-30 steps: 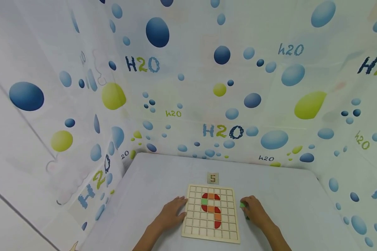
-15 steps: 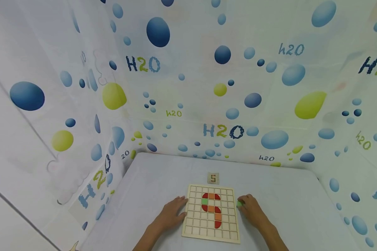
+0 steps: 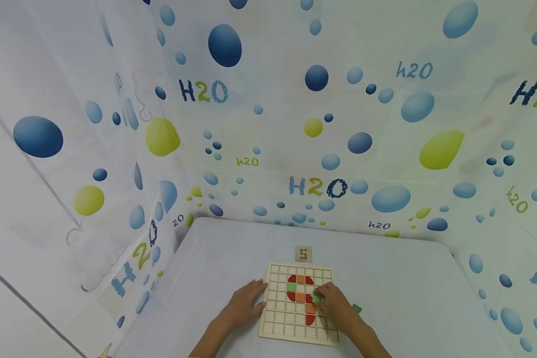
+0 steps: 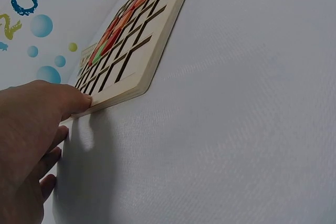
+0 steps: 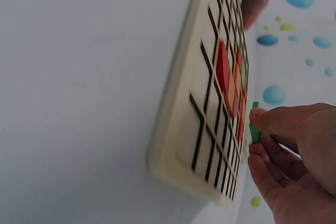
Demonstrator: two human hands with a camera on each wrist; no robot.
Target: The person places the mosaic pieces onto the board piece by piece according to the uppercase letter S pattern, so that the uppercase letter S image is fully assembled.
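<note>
A square wooden grid board (image 3: pixel 277 318) lies on the table, with red rounded tiles, orange square tiles and one light green tile (image 3: pixel 291 287) set in its cells. My right hand (image 3: pixel 338 307) is over the board's right half and pinches a green tile (image 5: pixel 254 131) between thumb and fingers. In the head view that tile shows close to the red and orange tiles; whether it touches the board cannot be told. My left hand (image 3: pixel 247 304) rests against the board's left edge, its thumb (image 4: pixel 79 100) touching the rim and its fingers relaxed.
A small card (image 3: pixel 303 254) with a figure on a grid lies just beyond the board. One darker green piece (image 3: pixel 356 309) lies on the white tablecloth (image 3: pixel 402 283) right of the board, beside my right wrist. A curtain printed with bubbles (image 3: pixel 313 128) hangs around the table.
My right hand has moved left from beside the board to over it, carrying the green tile. The darker green piece on the cloth is now uncovered. The left hand has stayed put.
</note>
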